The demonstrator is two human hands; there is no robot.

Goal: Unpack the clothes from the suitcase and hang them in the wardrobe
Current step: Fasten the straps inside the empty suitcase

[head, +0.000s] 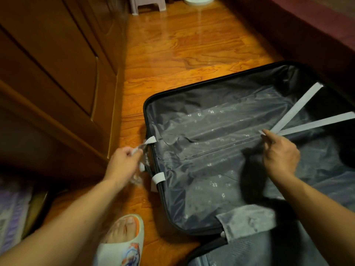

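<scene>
A black suitcase (148,104) lies open on the wooden floor, its grey lining (211,150) bare of clothes in this half. My left hand (123,162) grips a white strap end (149,141) just outside the case's left rim. My right hand (278,152) pinches the joined ends of two white elastic straps (299,110) that run to the far right side. A second short white strap (158,177) hangs over the left rim. The wooden wardrobe (57,73) stands to the left with its doors closed.
My foot in a white slipper (124,240) rests on the floor near the case's front left corner. A pale plastic stool (146,4) and a white round object (199,0) stand at the far end. A dark red bed edge (307,25) borders the right.
</scene>
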